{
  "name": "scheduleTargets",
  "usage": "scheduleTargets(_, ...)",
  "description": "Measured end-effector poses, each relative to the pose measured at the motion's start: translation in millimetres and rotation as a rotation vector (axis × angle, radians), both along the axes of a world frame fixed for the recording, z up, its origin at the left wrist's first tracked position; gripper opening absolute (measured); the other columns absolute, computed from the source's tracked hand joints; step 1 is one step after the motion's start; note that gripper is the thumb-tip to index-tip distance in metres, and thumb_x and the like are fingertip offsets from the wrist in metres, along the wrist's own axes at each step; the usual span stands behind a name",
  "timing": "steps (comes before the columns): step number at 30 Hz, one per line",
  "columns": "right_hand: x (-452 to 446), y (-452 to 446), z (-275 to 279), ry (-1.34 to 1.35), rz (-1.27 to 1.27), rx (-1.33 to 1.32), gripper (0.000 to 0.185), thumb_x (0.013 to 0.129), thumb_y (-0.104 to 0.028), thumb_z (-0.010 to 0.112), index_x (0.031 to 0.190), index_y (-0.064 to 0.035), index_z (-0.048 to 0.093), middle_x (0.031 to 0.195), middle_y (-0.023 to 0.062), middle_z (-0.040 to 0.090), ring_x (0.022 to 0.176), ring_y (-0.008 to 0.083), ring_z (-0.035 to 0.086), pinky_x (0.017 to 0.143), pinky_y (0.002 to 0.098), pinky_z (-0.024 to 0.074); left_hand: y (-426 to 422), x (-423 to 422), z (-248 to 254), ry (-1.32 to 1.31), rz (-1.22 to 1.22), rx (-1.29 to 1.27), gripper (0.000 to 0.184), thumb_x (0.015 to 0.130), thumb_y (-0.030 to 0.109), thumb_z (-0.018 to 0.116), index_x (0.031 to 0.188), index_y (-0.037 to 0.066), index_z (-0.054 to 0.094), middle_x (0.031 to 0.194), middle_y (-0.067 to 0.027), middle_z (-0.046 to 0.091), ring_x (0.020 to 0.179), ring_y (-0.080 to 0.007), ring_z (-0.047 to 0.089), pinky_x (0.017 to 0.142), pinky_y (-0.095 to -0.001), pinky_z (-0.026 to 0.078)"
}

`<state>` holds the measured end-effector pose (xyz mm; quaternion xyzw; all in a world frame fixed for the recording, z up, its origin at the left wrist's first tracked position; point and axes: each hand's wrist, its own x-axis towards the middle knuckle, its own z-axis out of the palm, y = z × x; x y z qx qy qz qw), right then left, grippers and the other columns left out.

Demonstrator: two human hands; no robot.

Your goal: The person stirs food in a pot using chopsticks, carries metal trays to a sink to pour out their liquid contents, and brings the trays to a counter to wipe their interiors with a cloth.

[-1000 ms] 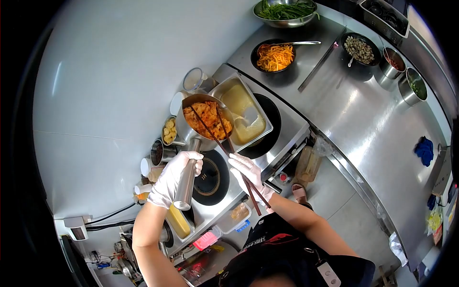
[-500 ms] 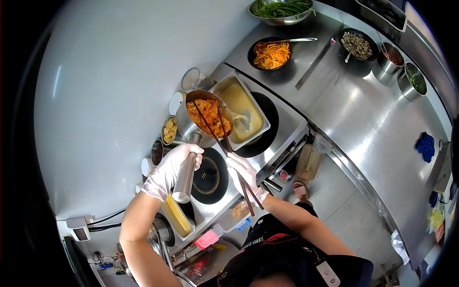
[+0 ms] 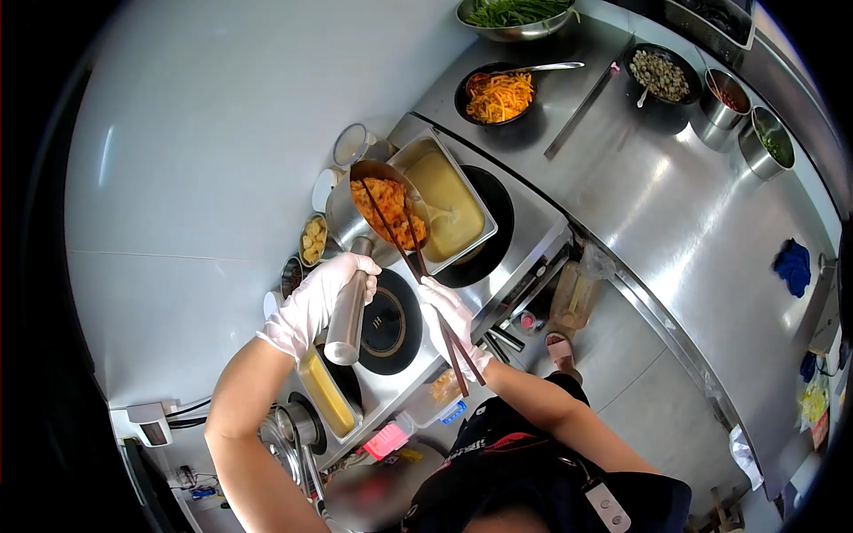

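Observation:
My left hand (image 3: 354, 269), in a white glove, is wrapped round the thick handle of a steel saucepan (image 3: 346, 218). The pan is tilted toward a rectangular steel tray (image 3: 488, 233) of yellowish liquid, its rim over the tray's near side. Orange-red food pieces (image 3: 384, 206) lie inside the pan. In my gloved right hand (image 3: 449, 311) is a pair of long dark chopsticks (image 3: 389, 228), their tips among the food. A thin pale stream of liquid seems to fall from the pan's lip into the tray.
Below the pan is a black round hob (image 3: 391, 324). A narrow tray of yellow stuff (image 3: 326, 391) sits nearer me. Small containers (image 3: 313, 240) line the wall. On the steel counter (image 3: 657, 231) stand a bowl of orange shreds (image 3: 500, 98), a bowl of greyish pieces (image 3: 658, 75) and steel cups (image 3: 766, 142).
The view has shifted slightly. Both hands keep their grip, with the pan still tilted over the tray. The stream from the pan looks thinner.

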<state>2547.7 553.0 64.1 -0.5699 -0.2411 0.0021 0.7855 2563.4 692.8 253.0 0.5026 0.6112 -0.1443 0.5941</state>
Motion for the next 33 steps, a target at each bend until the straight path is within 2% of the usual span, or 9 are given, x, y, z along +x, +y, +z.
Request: scheduleTargets(33, 1, -6, 3, 0.095, 0.001, 0.038, 0.021, 0.08, 0.002, 0.061, 0.101, 0.0027, 0.064, 0.105, 0.0175, 0.063, 0.102, 0.0297, 0.06, 0.09, 0.0353, 0.0471, -13, 24, 2, 0.149, -0.077, 0.046, 0.013, 0.085, 0.01, 0.053, 0.074, 0.006, 0.047, 0.063, -0.0026, 0.049, 0.052, -0.0116, 0.048, 0.049, -0.0233, 0.045)
